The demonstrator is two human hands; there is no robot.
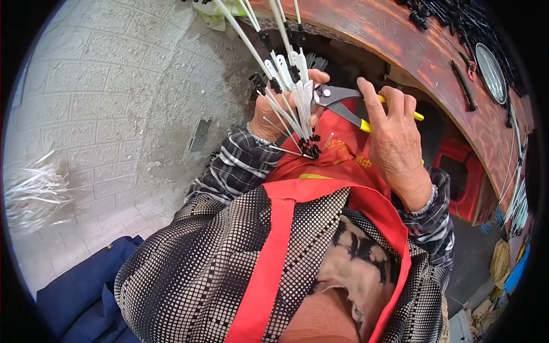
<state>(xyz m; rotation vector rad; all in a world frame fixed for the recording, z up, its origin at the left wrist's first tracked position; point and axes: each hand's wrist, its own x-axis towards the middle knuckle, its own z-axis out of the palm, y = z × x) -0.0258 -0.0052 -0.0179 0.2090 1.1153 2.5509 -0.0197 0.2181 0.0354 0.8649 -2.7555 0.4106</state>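
My left hand [265, 118] is closed around a bundle of thin white rods and flat white strips [302, 97] with small black plastic fittings on them. The bundle stands tilted over the red apron [351, 151] on my lap, black tips at its lower end. In my right hand [396, 146] is a pair of pliers [342, 94] with dark jaws and yellow handles. The handles are spread apart between my fingers. The jaw end reaches the right side of the bundle, near my left fingers; whether it grips a strip I cannot tell.
A reddish-brown tabletop [394, 34] curves along the far right, bearing a black rod [464, 86], a round glass-like disc [490, 73] and piled black parts. Under it stands a red plastic stool [456, 150]. To the left are a brick-patterned wall [108, 97] and white strips [35, 191].
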